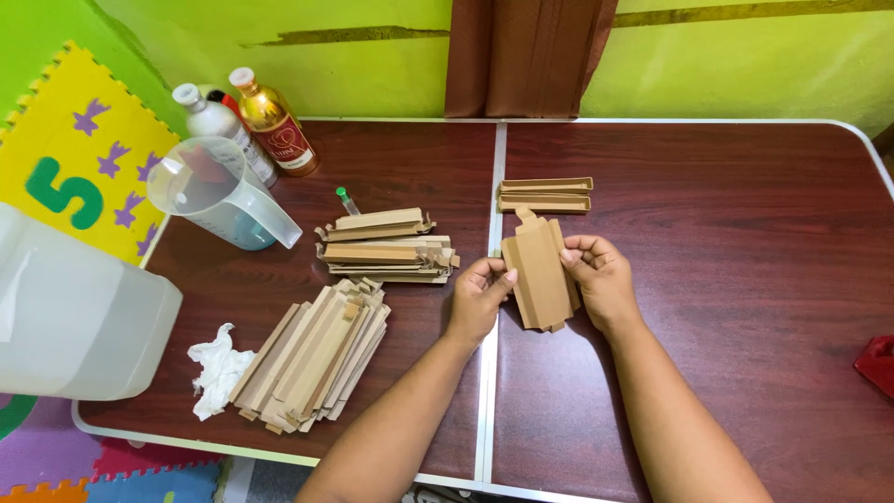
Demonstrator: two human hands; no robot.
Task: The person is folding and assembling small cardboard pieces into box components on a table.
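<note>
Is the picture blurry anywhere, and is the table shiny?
Head view: sharp on both hands, left hand and right hand, and the flat cardboard box they hold; soft glare on the dark red table; the white jug at the edge looks washed out.

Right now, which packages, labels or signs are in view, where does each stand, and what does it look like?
Flat box blank: held in left hand and right hand, tan card.
Gold bottle: table's far left, red label.
Silver bottle: beside it, white cap.
Foam mat: left wall, yellow, green numeral, purple shapes.

Red object [877, 363] and translucent white jug [74, 317] cut off by frame edges.
</note>
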